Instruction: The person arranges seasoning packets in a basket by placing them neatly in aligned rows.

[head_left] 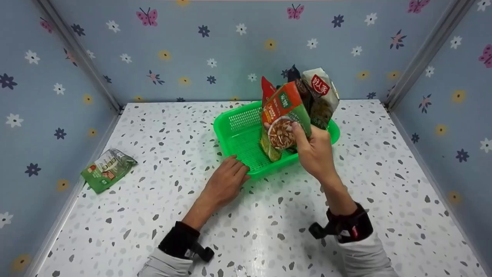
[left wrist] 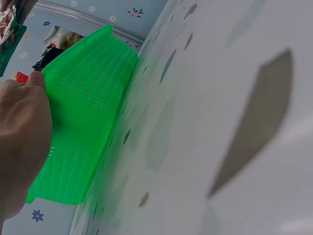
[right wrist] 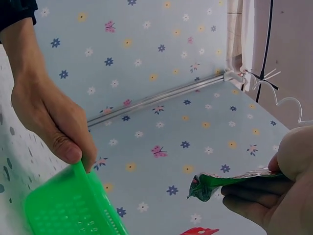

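Right hand (head_left: 317, 153) pinches packet (head_left: 285, 114) over green basket (head_left: 246, 149), centre frame; left hand (head_left: 227, 181) grips rim (head_left: 276, 166). Likely packet-handling step; next needs steady basket.

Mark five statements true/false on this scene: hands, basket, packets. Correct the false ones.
1. The right-hand grip holds a flat red-and-green packet with a food picture. True.
2. The flat green packet with a clear end lies in the green perforated plastic basket. False: it lies on the white speckled tabletop, left of the basket and apart from it.
3. The left-hand grip is on the basket's rim. True.
4. The white packet with a red label lies flat on the tabletop. False: it sticks up above the basket's rim.
5. Both wrists wear black straps. True.
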`<action>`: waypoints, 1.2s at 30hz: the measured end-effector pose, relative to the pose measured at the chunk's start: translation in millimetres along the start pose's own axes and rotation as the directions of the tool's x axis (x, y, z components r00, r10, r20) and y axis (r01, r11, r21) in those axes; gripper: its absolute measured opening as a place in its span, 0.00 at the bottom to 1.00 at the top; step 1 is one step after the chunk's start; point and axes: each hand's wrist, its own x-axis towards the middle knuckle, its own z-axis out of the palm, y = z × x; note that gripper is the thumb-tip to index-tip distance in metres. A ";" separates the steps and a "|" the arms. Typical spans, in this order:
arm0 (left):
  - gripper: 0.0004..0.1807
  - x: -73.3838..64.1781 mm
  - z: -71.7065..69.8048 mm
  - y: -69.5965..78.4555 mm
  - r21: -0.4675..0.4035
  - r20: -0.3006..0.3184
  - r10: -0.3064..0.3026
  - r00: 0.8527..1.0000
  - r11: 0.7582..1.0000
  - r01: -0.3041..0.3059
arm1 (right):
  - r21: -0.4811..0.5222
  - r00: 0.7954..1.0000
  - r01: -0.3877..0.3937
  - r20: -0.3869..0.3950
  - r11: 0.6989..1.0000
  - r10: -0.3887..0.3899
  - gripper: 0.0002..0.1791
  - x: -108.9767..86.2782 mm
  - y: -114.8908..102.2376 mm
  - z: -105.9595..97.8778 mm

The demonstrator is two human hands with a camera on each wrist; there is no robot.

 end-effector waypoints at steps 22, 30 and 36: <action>0.12 12.6 6.0 36.8 0.007 -0.045 0.096 0.994 0.995 -0.095 | -0.210 0.919 0.075 0.394 0.975 0.014 0.28 10.5 64.7 38.7; 0.10 13.0 5.4 37.7 0.002 -0.042 0.093 0.995 0.996 -0.093 | -0.311 0.874 0.089 0.480 0.946 0.076 0.27 9.3 79.6 47.6; 0.11 12.3 5.0 37.5 -0.002 -0.032 0.085 0.996 0.996 -0.085 | -0.373 0.878 0.065 0.463 0.925 0.125 0.27 8.0 80.5 48.2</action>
